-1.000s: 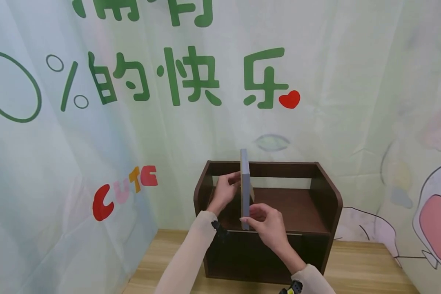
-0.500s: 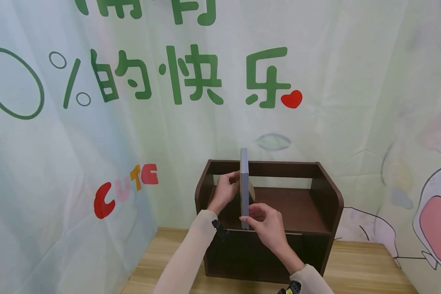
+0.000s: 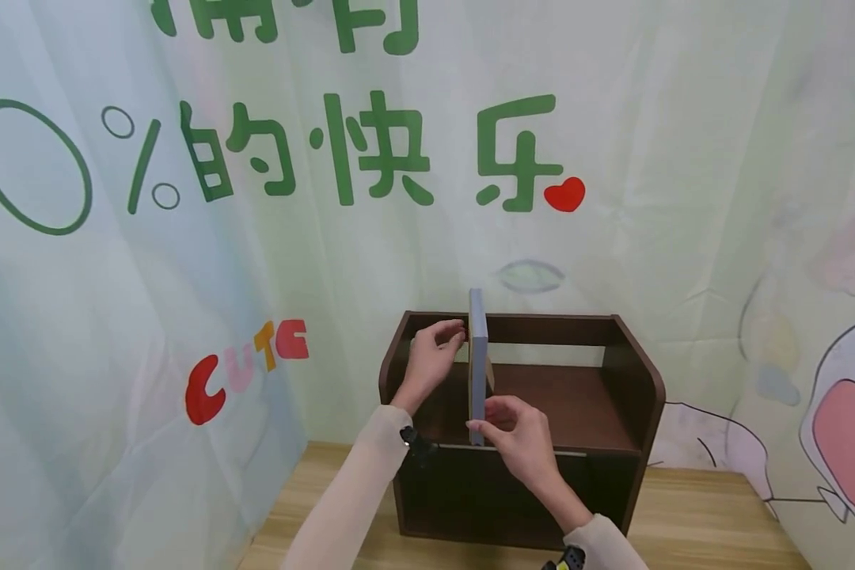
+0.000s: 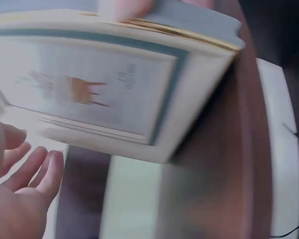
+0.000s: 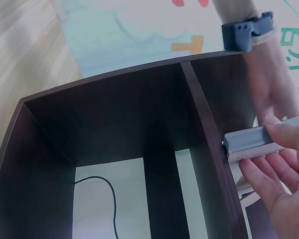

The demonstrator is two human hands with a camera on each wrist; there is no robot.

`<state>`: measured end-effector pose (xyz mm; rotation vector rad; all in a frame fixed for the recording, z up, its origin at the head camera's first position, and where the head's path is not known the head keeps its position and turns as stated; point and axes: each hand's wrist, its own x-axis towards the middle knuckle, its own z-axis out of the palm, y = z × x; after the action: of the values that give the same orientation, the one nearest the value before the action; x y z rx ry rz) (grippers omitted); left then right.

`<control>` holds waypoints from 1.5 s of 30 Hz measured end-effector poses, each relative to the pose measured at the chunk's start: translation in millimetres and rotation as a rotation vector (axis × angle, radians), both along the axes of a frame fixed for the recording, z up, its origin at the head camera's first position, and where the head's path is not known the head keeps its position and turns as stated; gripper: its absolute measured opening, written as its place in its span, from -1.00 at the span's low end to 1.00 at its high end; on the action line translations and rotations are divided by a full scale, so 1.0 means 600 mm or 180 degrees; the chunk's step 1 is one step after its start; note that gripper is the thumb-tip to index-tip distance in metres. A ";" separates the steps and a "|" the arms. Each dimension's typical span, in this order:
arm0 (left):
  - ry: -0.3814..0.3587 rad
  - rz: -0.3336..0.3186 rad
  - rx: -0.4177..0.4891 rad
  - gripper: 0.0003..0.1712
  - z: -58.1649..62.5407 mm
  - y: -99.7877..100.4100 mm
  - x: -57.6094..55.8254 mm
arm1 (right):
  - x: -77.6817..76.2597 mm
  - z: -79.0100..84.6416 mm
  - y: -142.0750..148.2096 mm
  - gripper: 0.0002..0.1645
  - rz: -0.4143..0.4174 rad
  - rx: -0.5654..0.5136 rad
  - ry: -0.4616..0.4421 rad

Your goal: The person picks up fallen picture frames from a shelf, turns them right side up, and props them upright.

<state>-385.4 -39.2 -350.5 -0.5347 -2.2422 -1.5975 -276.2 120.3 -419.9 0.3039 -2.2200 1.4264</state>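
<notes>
A picture frame (image 3: 478,356) with a grey-blue edge stands upright, edge-on to the head view, on the upper level of a dark brown shelf (image 3: 570,408). My right hand (image 3: 523,439) pinches its near edge low down, thumb on one side and fingers on the other, as the right wrist view also shows. On its left side, my left hand (image 3: 429,360) hovers with loosely bent fingers holding nothing. In the left wrist view the frame's front (image 4: 84,94) shows a teal border and a small brown drawing; that hand (image 4: 27,194) lies beside it with a gap.
The shelf's side panels (image 3: 634,384) and back rail (image 3: 549,327) bound the upper level. Below is a lower compartment (image 5: 109,119), with a thin black cable (image 5: 107,181) seen through its back. The shelf stands on a wooden table (image 3: 712,514) before a printed curtain (image 3: 655,198).
My left hand has come away from the picture frame, moving slightly up and to the left. The right hand keeps its grip in nearly the same place.
</notes>
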 end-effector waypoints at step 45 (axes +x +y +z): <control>0.2829 -0.0883 -0.2423 -0.35 0.114 -0.044 0.076 | -0.026 0.013 0.048 -0.78 -0.0218 0.0448 0.0862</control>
<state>-339.9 -65.4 -282.3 -1.4473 -1.9809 -0.3251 -291.6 149.3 -411.9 0.4366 -2.0894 1.1227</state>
